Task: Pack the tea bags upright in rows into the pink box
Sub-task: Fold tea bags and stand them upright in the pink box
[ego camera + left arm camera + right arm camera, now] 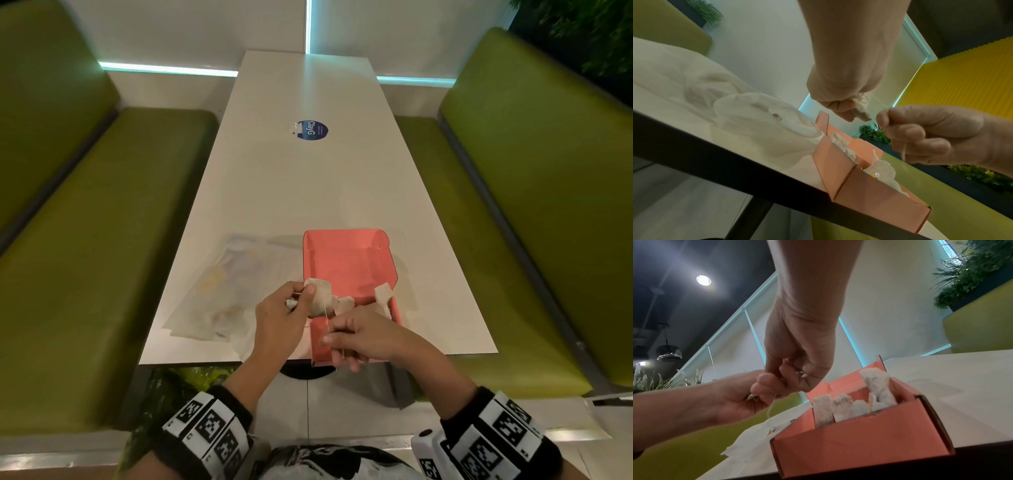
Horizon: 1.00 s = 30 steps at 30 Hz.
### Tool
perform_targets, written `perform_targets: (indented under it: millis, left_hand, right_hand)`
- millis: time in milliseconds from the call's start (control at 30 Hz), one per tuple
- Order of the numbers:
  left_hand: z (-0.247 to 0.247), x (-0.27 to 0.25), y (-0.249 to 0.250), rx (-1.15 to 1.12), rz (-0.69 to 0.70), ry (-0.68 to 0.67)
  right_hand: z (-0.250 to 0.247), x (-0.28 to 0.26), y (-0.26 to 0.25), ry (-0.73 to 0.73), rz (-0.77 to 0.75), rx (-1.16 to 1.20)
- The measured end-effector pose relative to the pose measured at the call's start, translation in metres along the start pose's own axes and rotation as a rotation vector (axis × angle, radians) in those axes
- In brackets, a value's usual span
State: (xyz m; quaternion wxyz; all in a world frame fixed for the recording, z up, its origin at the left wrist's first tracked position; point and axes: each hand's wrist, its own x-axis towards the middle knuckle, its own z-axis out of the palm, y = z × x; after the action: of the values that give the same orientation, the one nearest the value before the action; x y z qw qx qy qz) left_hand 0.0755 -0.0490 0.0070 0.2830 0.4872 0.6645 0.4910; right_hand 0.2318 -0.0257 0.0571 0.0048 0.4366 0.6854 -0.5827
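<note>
The pink box [342, 253] stands open near the table's front edge, its lid flap laid back. Several tea bags [824, 408] stand upright along its near wall, and a taller one [877, 382] rises at the right end. My left hand [305, 298] holds a tea bag [320, 296] just above the box's near left corner, thumb on its face. Close beside it, my right hand [330, 337] pinches that bag's thin string [327, 320] over the near wall. In the left wrist view the held tea bag [862, 112] pokes out under the curled fingers.
A crumpled clear plastic bag [233, 291] lies on the white table [308, 188] just left of the box. A round blue sticker [312, 130] marks the table's far half. Green benches [85, 240] flank both sides. The box sits close to the table's front edge.
</note>
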Motion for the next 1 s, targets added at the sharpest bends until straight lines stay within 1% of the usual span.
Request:
perform_targets:
  millis: [133,300,367,500,533,667,767,900,1000]
  left_hand:
    - [0.0,-0.002,0.007,-0.177,-0.06,-0.117]
    - [-0.001,-0.003,0.007,-0.204,-0.111,-0.233]
    - [-0.003,-0.005,0.009,-0.241,-0.126,-0.288]
    - [-0.003,-0.01,0.013,-0.259,-0.109,-0.389]
    - [-0.003,-0.01,0.012,-0.259,-0.111,-0.405]
    - [-0.002,-0.011,0.007,-0.199,-0.131,-0.422]
    - [-0.001,-0.011,0.002,-0.138,-0.114,-0.438]
    - [-0.002,-0.012,0.001,-0.124,-0.099,-0.431]
    - [-0.002,-0.012,0.0,-0.099,-0.103,-0.42]
  right_hand:
    - [0.0,0.007,0.006,0.0,0.068,-0.033]
    - [-0.006,0.009,0.006,0.055,0.117,0.064]
    - [-0.009,0.009,0.005,0.081,0.123,0.065]
    - [-0.018,0.011,0.004,0.169,0.07,-0.142]
    - [-0.02,0.011,0.003,0.178,0.054,-0.156]
    - [-0.027,0.011,0.002,0.194,0.045,-0.092]
    - [-0.03,0.009,-0.001,0.208,0.066,-0.036]
    - [-0.031,0.005,-0.007,0.198,0.074,0.135]
    - [-0.032,0.002,-0.01,0.193,0.042,0.115]
